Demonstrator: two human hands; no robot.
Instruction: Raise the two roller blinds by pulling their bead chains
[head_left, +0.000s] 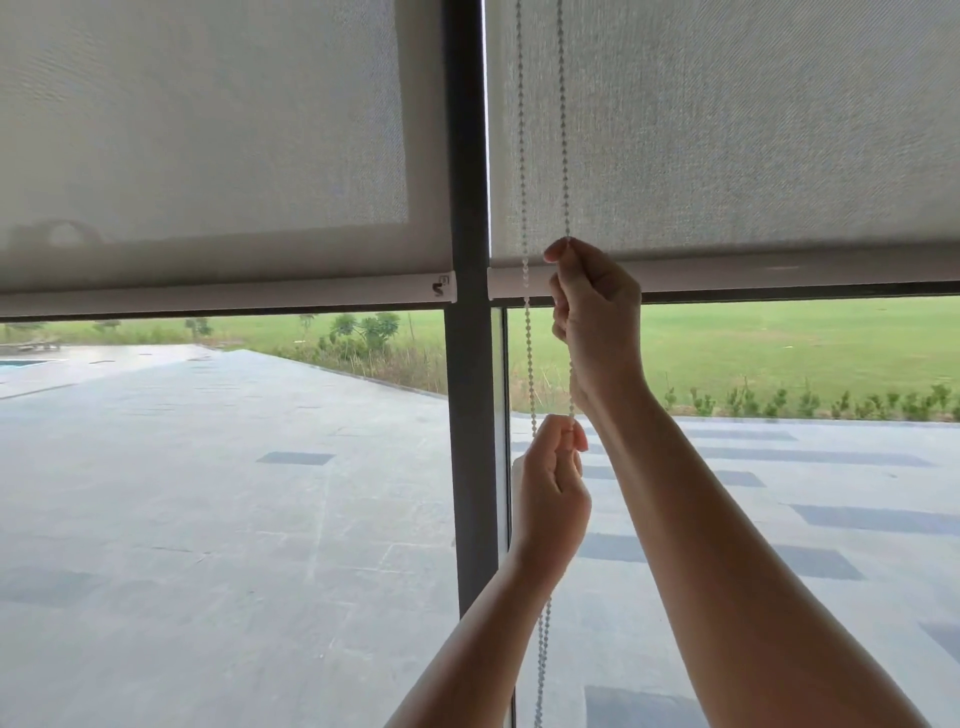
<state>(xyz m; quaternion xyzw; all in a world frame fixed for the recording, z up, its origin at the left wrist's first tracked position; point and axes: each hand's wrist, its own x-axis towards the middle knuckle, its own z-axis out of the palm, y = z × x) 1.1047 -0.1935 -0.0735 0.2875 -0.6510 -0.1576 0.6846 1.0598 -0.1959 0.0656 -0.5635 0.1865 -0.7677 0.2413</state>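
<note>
Two pale grey roller blinds hang over a big window, split by a dark upright post (470, 364). The left blind (208, 130) ends in a white bottom bar (228, 296). The right blind (727, 130) ends slightly higher. A white bead chain (522, 156) hangs in two strands at the right blind's left edge. My right hand (597, 322) is raised and pinches the right strand at the level of the blind's bottom bar. My left hand (550, 483) is lower and is closed on the same strand. The chain loop hangs on down behind my left forearm.
Through the glass below the blinds I see a paved terrace (208, 493), a green lawn (779, 353) and low shrubs. A thin window frame edge (506, 493) runs just right of the post, close to the chain.
</note>
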